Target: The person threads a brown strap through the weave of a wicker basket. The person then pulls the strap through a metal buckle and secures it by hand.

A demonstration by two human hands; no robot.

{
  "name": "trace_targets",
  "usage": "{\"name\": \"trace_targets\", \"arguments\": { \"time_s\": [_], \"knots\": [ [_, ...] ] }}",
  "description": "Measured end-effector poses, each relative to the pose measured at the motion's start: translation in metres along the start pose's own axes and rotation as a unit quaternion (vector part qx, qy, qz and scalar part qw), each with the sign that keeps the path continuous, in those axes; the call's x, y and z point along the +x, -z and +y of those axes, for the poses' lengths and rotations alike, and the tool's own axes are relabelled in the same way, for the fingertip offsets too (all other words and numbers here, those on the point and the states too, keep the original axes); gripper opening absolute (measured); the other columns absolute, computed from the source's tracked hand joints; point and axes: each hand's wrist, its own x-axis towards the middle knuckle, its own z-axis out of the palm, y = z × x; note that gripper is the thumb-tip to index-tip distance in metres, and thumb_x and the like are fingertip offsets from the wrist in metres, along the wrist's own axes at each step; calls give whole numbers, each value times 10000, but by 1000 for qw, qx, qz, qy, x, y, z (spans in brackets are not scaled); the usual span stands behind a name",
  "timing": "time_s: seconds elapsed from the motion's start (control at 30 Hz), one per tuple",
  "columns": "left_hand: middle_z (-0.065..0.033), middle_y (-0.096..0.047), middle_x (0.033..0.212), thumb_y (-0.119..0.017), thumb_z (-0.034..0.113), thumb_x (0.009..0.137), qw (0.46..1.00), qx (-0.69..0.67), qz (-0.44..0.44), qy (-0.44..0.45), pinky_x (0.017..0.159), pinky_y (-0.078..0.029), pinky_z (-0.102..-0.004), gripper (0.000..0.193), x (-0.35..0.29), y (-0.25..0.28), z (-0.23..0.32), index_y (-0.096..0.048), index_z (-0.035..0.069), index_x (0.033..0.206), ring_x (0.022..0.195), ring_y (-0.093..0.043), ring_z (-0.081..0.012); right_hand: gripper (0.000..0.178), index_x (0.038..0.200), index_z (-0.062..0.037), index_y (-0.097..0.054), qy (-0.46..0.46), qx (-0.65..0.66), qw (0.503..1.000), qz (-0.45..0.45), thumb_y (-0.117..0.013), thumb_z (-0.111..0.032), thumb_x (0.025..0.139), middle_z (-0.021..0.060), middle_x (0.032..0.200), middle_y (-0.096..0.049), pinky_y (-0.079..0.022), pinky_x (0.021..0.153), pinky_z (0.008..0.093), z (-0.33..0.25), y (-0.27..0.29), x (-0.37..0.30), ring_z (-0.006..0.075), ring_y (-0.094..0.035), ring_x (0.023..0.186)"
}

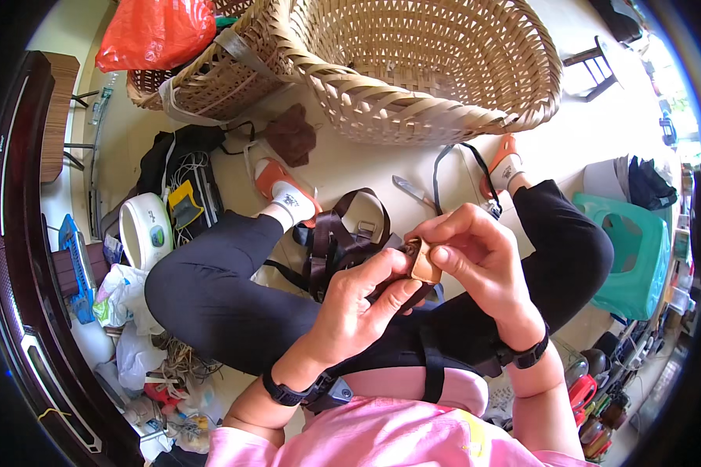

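Note:
Above my lap both hands meet at a small tan, leather-like tab [426,262] at the end of a dark brown strap. My left hand [364,300] is closed round the strap's end, fingers mostly behind it. My right hand [477,253] pinches the tab between thumb and fingers from the other side. From there a heap of dark brown webbing straps [341,241] with a metal buckle [365,229] lies on the floor between my legs. How the tab joins the strap is hidden by my fingers.
A knife [413,191] lies on the floor beyond my hands, near a thin black strap [442,167]. Two woven baskets [444,117] stand ahead, one carrying a red plastic bag [157,35]. A green stool [627,253] is at right; bags and cables clutter the left.

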Motion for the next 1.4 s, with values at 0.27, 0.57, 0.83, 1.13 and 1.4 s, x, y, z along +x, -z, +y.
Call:
{"name": "trace_targets", "arguments": {
  "time_s": [0.27, 0.57, 0.83, 1.13, 1.4],
  "knots": [
    [-15, -626, 863, -572, 202, 1049, 993, -76, 39, 76, 640, -477, -222, 182, -3, 0, -2, -569, 21, 1063, 731, -577, -57, 282, 1212, 24, -600, -53, -140, 988, -26, -643, -157, 1001, 105, 1079, -704, -531, 854, 285, 8, -6, -1, 126, -659, 997],
    [-27, -629, 904, -578, 228, 1049, 992, -100, 34, 72, 674, -492, -227, 227, 7, 13, -1, -550, 9, 1100, 752, -577, -55, 530, 1238, -44, -611, 91, -336, 937, 19, -846, -174, 782, 97, 1097, -709, -542, 832, 335, 1, -13, 4, 235, -696, 986],
    [-52, -688, 923, -568, 237, 1050, 994, -73, 50, 61, 716, -525, -236, 287, 47, 42, -3, -585, -23, 1168, 783, -631, -85, 487, 1229, -70, -611, 192, -468, 862, 31, -788, -120, 778, 141, 1314, -583, -525, 918, 407, -5, -13, 35, 347, -630, 1098],
    [-34, -648, 1066, -573, 230, 1039, 992, -105, 15, 63, 658, -520, -244, 457, 70, 73, -3, -470, 91, 1461, 801, -631, -106, 334, 1141, -49, -650, 124, -454, 882, 25, -746, -103, 826, 152, 1234, -616, -508, 931, 418, -19, -4, 30, 361, -622, 1115],
    [-42, -636, 1084, -597, 200, 1025, 991, -124, -2, 44, 639, -530, -255, 554, 72, 69, -3, -388, 113, 1531, 803, -629, -117, 117, 979, -42, -718, 181, 204, 907, -320, -743, -96, 879, 117, 811, -668, -493, 650, 360, -93, -16, -11, 271, -646, 706]
  ]
}}
